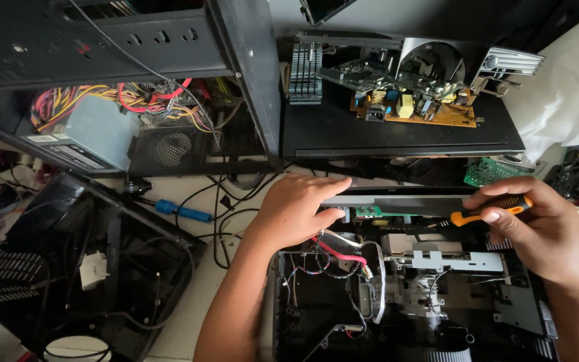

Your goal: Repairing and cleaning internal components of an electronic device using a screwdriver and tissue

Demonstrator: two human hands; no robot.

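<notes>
The right hand (544,231) is closed around the orange and black plastic handle of a screwdriver (490,209), its shaft pointing left into the opened black electronic device (403,295). The left hand (296,211) lies flat, fingers together, pressing the grey metal strip (397,201) at the far edge of the device without gripping it. I think the tip should sit straight in the screw while the left hand holds the strip firmly, clear of the red wire (340,251).

Both forearms are bare to the frame edge; no sleeves, gloves, rings or watch. Left hand (294,211) and right hand (545,231): short, unpainted nails.
</notes>
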